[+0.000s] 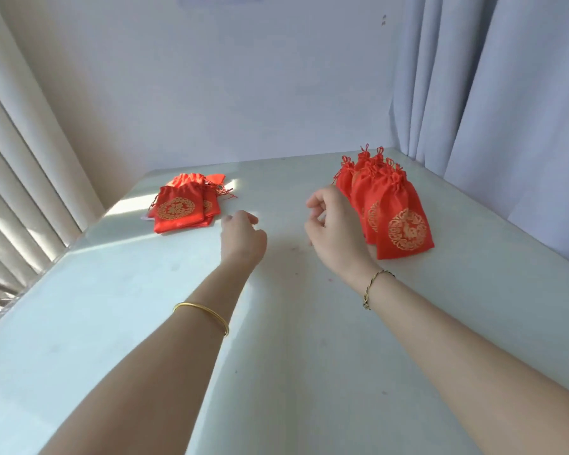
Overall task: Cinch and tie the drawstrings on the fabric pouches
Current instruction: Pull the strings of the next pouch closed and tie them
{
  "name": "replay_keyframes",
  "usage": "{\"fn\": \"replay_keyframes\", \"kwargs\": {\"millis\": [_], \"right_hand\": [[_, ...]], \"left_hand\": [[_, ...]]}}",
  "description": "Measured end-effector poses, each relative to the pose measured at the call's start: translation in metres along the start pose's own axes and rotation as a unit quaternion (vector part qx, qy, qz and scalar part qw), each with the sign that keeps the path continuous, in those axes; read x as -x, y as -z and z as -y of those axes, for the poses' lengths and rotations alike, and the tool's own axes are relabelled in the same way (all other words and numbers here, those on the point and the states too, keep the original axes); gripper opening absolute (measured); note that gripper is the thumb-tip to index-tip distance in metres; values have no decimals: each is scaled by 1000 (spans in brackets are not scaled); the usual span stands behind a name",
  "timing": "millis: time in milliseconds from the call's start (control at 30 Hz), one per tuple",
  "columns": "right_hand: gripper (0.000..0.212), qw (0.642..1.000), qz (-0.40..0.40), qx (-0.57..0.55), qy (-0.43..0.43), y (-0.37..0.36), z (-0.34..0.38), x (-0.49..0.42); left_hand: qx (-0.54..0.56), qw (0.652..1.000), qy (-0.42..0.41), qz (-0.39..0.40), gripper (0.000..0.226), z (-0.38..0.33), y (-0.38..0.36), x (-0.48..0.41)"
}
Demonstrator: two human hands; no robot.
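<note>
Pale tabletop (119,323) fills the near view, with both forearms reaching across it. Farther on, the left hand (242,239) hovers with fingers loosely curled, holding nothing. The right hand (337,228) is also loose and empty (just beside the tied pile). At far left lie the uncinched red pouches (177,211), stacked flat. At far right, the cinched red pouches (399,208) lean together.

Your left hand (243,239) stretches forward, loosely curled with its back up, and your right hand (335,231) hovers beside it, fingers loosely bent, neither gripping anything.
</note>
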State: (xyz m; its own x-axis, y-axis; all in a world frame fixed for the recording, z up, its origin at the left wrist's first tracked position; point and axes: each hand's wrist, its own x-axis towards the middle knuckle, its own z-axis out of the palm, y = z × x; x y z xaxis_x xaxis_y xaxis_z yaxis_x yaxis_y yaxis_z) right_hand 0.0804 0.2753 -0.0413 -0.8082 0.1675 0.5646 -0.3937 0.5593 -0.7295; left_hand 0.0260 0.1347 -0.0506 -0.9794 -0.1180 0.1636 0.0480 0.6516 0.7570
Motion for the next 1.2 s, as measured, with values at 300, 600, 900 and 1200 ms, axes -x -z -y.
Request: {"fn": "replay_keyframes", "kwargs": {"millis": [300, 600, 900, 1200], "right_hand": [[13, 973, 62, -110, -192, -73, -9, -10], [13, 978, 62, -96, -175, -74, -16, -5], [15, 984, 17, -42, -170, -63, -20, -12], [35, 981, 102, 26, -161, -57, -22, -17]], "left_hand": [[-302, 952, -51, -11, 42, 77, 50, -62], [-277, 949, -121, -90, 44, 78, 62, -54], [-57, 916, -250, 310, 31, 16, 67, 51], [-167, 980, -36, 102, 43, 40, 41, 9]]}}
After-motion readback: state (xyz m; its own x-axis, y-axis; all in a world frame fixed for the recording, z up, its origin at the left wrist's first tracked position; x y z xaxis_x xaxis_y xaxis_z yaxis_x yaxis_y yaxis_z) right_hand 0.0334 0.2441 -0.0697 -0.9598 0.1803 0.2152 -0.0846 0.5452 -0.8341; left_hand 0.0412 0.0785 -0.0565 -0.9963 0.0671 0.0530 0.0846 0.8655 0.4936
